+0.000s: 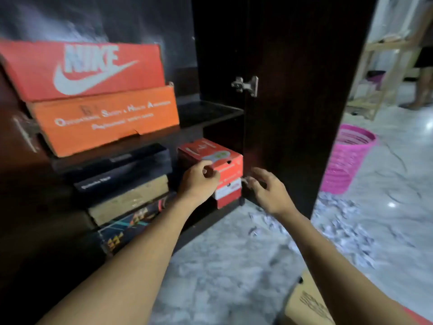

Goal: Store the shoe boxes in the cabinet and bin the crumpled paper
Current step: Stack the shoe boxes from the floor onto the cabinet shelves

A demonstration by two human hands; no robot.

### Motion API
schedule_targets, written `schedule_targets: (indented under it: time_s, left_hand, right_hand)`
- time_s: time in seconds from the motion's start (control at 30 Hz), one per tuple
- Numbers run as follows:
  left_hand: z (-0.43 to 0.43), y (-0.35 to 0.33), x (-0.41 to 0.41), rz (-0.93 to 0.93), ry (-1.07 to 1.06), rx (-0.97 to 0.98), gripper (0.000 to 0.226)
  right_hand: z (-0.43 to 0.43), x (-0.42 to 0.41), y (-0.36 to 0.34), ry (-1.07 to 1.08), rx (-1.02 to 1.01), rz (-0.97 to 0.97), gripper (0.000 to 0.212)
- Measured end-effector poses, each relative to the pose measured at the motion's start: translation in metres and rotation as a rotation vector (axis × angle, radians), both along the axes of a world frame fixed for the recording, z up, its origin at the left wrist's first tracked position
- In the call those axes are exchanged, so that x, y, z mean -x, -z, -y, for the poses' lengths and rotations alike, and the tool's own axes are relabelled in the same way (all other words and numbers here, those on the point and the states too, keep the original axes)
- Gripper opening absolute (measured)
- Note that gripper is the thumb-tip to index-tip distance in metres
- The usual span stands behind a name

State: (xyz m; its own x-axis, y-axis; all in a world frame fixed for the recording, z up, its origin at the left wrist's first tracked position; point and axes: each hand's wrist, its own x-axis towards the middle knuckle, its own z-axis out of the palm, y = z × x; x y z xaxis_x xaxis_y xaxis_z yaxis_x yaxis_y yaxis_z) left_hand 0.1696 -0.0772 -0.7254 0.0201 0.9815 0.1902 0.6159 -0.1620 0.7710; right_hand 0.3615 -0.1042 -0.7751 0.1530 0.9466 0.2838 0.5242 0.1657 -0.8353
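Though smeared by motion throughout, shows a dark wooden cabinet (218, 55) filling the left and middle, its door (304, 113) swung open toward the right, standing on a pale marbled floor (222, 266). Carries on the upper shelf (206, 113) an orange-red Nike box (89, 69) stacked on an orange box (105, 120) printed with white lettering, both with long sides facing outward. Holds below, at the left, a stack of three: a black box (121, 167) on top, a tan box (131, 198) in the middle, a dark patterned box (133, 221) at the bottom. Sets a pink slatted basket (349, 160) upright on the floor beyond the door's outer edge, apart from the cabinet's inside. Scatters crumpled paper (339, 226), white and loose, over the floor from the foot of the door out past the basket's base. Cuts off a brown cardboard box (307, 303) at the lower edge, beside the right forearm. Places the red box (210, 153) in the right half of the lower compartment, on top of a red-and-white box (228, 193). Finds the left hand (199, 181) at the red box's front corner, thumb and fingers curled against the lid edge; cannot tell through the blur whether pinching or only touching. Finds the right hand (267, 191) just right of both boxes, fingers spread and fairly straight, gripping nothing. Fixes a metal hinge (246, 85) to the door's inner edge above the shelf.
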Motion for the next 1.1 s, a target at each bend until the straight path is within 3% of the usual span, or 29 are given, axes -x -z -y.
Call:
schedule_targets:
  time_s: [0.2, 0.43, 0.53, 0.6, 0.67, 0.73, 0.93, 1.0, 1.1]
  left_hand:
    - [0.052, 0.101, -0.086, 0.1, 0.19, 0.257, 0.036]
    - [0.113, 0.192, -0.152, 0.054, 0.362, 0.543, 0.044]
    - [0.126, 0.228, -0.164, -0.003, 0.364, 0.653, 0.059]
    - [0.127, 0.251, -0.167, -0.037, 0.352, 0.702, 0.077]
    - [0.131, 0.267, -0.171, -0.031, 0.332, 0.756, 0.081]
    - [0.137, 0.272, -0.172, -0.013, 0.311, 0.805, 0.067]
    - [0.129, 0.288, -0.168, -0.054, 0.254, 0.822, 0.042]
    - [0.125, 0.293, -0.166, -0.01, 0.246, 0.909, 0.045]
    - [0.124, 0.296, -0.164, 0.027, 0.256, 1.032, 0.036]
  right_hand:
    - [0.109, -0.069, 0.098, 0.303, 0.219, -0.001, 0.042]
    - [0.197, -0.126, 0.174, 0.528, 0.515, 0.095, 0.048]
    - [0.222, -0.145, 0.199, 0.648, 0.693, 0.24, 0.055]
    - [0.237, -0.15, 0.211, 0.769, 0.805, 0.225, 0.061]
    - [0.251, -0.156, 0.223, 0.891, 0.904, 0.123, 0.07]
    - [0.264, -0.161, 0.234, 0.932, 0.937, -0.054, 0.078]
    - [0.294, -0.173, 0.251, 1.064, 0.749, -0.458, 0.082]
    - [0.301, -0.173, 0.258, 1.069, 0.753, -0.605, 0.076]
    - [0.304, -0.171, 0.26, 0.969, 0.784, -0.718, 0.051]
